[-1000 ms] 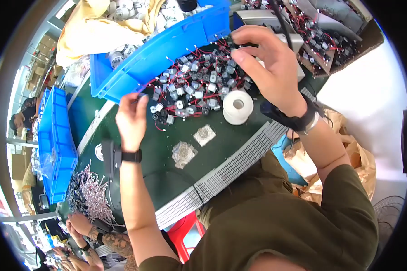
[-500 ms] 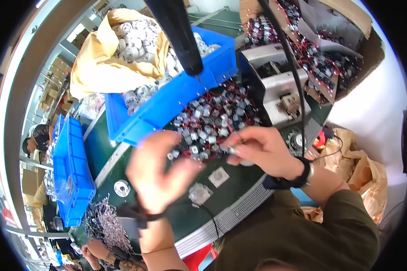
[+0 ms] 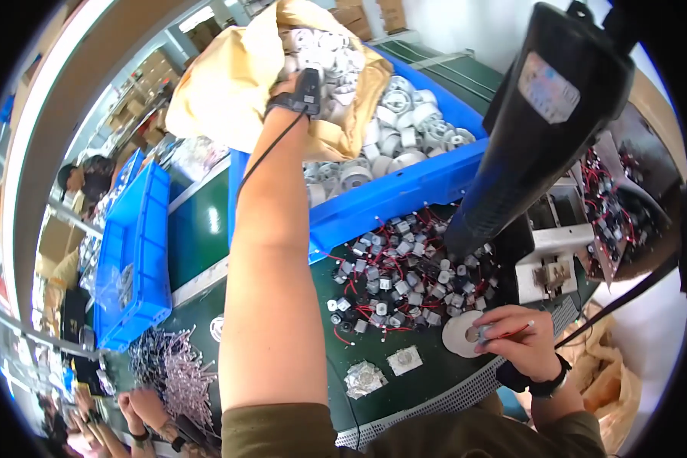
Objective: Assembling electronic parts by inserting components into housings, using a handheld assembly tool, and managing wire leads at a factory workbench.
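Observation:
My left arm stretches far forward, and my left hand [image 3: 285, 85] is down in a yellow bag [image 3: 225, 84] among white round plastic parts [image 3: 324, 52]. Its fingers are hidden there, so what they hold does not show. Near the bench's front edge, my right hand [image 3: 523, 340] pinches a small grey wired part [image 3: 482, 333] with a red wire sticking out. The pinched part is over a white disc [image 3: 458, 341] with a hole in it. A heap of similar grey wired parts [image 3: 404, 267] lies just beyond on the green bench.
The yellow bag sits in a blue crate [image 3: 404, 198] of white parts. A black cylindrical tool [image 3: 519, 130] hangs over the heap, beside a metal fixture [image 3: 549, 263]. Two clear-and-silver pieces [image 3: 365, 379] lie in front. At left are another blue crate [image 3: 137, 259], cable bundles [image 3: 183, 374] and co-workers' hands [image 3: 145, 406].
My left hand has gone from above the bench forward into the yellow bag. My right hand still pinches the wired part, now over the white disc. The whole view has shifted.

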`<move>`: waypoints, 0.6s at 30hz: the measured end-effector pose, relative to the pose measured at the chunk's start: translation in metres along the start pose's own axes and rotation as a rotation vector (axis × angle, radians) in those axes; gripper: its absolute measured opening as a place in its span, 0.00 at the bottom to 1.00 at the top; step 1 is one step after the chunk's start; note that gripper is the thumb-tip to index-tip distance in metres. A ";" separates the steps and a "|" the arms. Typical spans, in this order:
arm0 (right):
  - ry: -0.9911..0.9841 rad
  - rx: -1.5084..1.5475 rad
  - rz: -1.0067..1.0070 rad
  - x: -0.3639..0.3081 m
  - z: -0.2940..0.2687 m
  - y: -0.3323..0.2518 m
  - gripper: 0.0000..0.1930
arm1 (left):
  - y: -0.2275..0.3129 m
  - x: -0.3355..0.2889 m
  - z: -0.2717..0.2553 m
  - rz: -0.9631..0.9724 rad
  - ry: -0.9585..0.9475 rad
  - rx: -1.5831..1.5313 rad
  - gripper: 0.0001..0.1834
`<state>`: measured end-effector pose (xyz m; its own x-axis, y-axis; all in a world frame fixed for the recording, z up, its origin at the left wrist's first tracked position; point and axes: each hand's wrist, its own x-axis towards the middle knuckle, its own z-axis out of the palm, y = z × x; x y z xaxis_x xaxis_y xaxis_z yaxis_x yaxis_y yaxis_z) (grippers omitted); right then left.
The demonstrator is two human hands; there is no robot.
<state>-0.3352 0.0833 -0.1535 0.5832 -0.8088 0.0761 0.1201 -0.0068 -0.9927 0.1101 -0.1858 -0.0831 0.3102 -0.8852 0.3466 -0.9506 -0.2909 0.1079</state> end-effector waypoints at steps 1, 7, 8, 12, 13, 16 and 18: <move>-0.053 0.013 -0.003 0.001 0.001 0.001 0.08 | -0.024 -0.005 -0.007 0.068 0.075 0.089 0.26; -0.028 0.169 0.025 -0.005 0.008 0.014 0.13 | 0.052 -0.140 -0.112 0.518 0.730 -0.006 0.33; -0.017 0.141 -0.008 -0.006 0.008 0.013 0.12 | 0.065 -0.170 -0.124 0.528 0.853 -0.135 0.28; 0.102 0.108 -0.186 -0.027 -0.002 0.018 0.14 | 0.087 -0.286 -0.107 0.207 0.734 -0.847 0.32; 0.112 0.113 -0.192 -0.031 -0.007 0.021 0.14 | 0.102 -0.317 -0.091 0.162 0.702 -1.017 0.34; 0.155 0.070 -0.194 -0.040 -0.018 0.027 0.13 | 0.135 -0.384 -0.059 0.293 0.413 -0.970 0.36; 0.314 0.029 -0.210 -0.041 -0.018 0.022 0.13 | 0.153 -0.403 -0.039 0.554 0.230 -1.049 0.33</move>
<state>-0.3710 0.1052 -0.1805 0.2697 -0.9323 0.2409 0.2365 -0.1784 -0.9551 -0.1606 0.1409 -0.1702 -0.0478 -0.6805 0.7312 -0.5295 0.6380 0.5591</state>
